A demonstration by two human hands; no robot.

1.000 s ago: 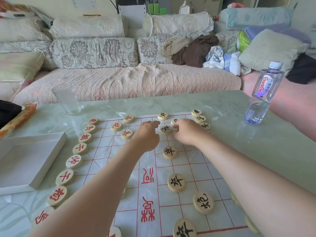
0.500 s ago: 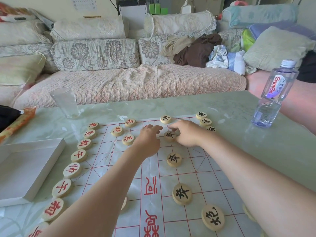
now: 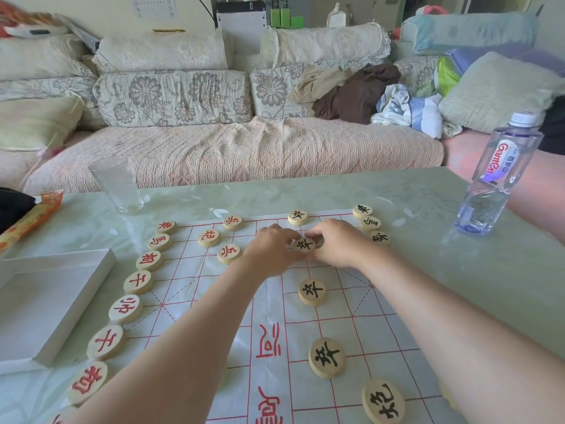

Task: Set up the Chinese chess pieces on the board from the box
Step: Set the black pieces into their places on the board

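At the back, a long sofa [image 3: 214, 154] heaped with cushions and clothes. In front of it, a pale green table [image 3: 351, 191]. Flat on the table, a white board [image 3: 269, 301] with red lines. Just left of the board, a flat white box [image 3: 46, 301]. Far right on the table, a water bottle [image 3: 495, 179], standing up, well apart from both hands. Far left, a clear glass [image 3: 117, 185], standing too.

Over the far half of the board, the left hand [image 3: 272, 249] and the right hand [image 3: 339, 243], close together, fingers bent. Between them, flat on the board, one black piece [image 3: 304, 244], pinched on its left edge by the left fingertips and on its right edge by the right fingertips.

Down the left edge of the board, a row of red pieces [image 3: 138, 281], with three more just left of the left hand. Nearer than the hands, a line of other black pieces [image 3: 312, 291], and a few more at the far right corner, just past the right hand.
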